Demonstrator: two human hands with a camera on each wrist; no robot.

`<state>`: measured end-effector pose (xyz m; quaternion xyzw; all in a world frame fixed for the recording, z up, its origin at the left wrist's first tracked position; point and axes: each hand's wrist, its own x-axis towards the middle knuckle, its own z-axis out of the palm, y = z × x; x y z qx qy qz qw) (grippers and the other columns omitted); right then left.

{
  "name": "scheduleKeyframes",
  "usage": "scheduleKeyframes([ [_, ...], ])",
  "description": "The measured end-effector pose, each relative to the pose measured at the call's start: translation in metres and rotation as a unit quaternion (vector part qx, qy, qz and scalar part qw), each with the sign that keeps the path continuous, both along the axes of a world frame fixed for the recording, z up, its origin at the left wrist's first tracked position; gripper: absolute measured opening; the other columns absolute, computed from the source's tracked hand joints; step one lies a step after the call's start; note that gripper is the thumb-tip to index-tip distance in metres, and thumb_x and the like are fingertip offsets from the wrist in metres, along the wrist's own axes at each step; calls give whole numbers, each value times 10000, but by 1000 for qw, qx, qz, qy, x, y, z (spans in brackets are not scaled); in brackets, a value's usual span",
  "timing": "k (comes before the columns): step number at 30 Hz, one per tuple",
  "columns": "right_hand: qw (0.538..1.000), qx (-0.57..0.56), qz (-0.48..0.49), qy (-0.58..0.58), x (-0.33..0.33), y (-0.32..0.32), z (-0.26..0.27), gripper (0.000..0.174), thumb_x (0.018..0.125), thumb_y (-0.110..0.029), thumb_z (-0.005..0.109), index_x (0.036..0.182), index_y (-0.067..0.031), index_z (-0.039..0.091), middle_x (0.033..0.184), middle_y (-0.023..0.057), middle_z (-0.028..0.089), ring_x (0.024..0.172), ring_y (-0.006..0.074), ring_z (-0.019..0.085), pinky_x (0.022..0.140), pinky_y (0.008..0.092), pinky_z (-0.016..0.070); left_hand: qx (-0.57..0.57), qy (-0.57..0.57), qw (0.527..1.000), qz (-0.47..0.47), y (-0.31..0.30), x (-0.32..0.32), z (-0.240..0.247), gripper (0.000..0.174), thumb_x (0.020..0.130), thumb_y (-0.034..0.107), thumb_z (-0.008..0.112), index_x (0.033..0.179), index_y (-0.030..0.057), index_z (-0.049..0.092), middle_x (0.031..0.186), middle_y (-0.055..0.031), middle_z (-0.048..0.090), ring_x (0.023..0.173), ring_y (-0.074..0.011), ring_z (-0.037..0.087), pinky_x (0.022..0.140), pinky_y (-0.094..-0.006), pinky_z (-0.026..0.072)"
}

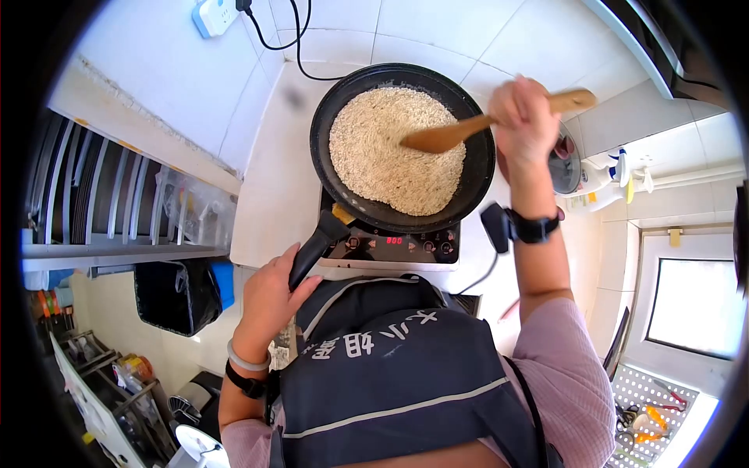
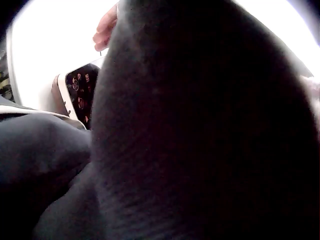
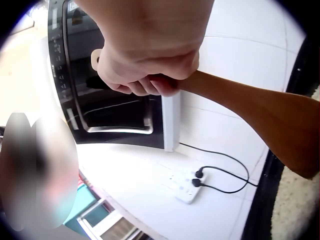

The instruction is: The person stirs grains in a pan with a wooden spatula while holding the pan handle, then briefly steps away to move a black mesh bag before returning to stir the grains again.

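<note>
- Dark apron (image 1: 390,366) with white lettering lies nearest the head camera, and just beyond it stands the induction cooktop (image 1: 390,251) with the black frying pan (image 1: 480,171) on it.
- What counts most is the line of my wooden spatula (image 1: 452,135): its long axis slants across the pan's right rim, the handle's end out to my right, the blade pointing leftward and slightly back toward me.
- From my right hand (image 1: 524,121), the blade lies to the left, over the pale rice-like grains (image 1: 382,156); whether its tip touches them I cannot tell.
- My right hand is the nearer one to the grains, its fingers curled round the spatula's handle beyond the pan's right edge.
- The grains spread across the pan's floor, left of my right hand, ahead of my left hand (image 1: 269,292) and off to that one's right.
- My left hand holds the pan handle (image 1: 314,251) between thumb and fingers; this handle slants from the pan's near-left side back toward me.
</note>
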<state>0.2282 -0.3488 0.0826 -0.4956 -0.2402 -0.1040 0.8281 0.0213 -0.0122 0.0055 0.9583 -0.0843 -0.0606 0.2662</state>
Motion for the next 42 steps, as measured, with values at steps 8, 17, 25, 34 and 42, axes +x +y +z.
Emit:
scheduleKeyframes([
  [8,996,-76,-10,43,-34,9,-32,310,924,-31,577,633,-56,472,520,-18,419,449,84,366,434,264,264,-24,31,999,2,-6,3,-6,613,851,283,725,1380,79,490,913,-184,674,780,-357,665,670,-409,517],
  [17,964,79,-254,4,-12,13,-10,383,918,-40,549,573,-106,397,558,-17,403,453,74,345,431,256,256,-60,-21,998,12,-11,-13,-13,585,861,222,709,1389,97,492,877,-156,663,773,-341,651,656,-406,512],
  [25,854,150,-493,79,29,-33,-38,343,901,-106,555,613,-123,371,550,-26,338,482,103,297,471,297,260,-40,-40,998,15,-10,-11,-15,568,845,210,715,1371,99,528,822,-146,652,714,-338,641,615,-407,501],
  [34,922,240,-255,166,77,20,-67,372,890,-118,549,610,-150,307,529,-16,299,459,121,258,466,316,231,-43,-32,998,26,-14,-13,-10,556,841,196,714,1358,89,540,806,-156,649,701,-345,642,611,-410,497],
  [42,993,-16,108,-37,-12,35,-47,395,858,-53,534,544,-93,297,516,2,320,468,127,293,478,310,229,-57,-45,997,40,-14,-15,-19,549,836,198,722,1348,96,555,823,-158,658,724,-345,646,632,-408,504],
])
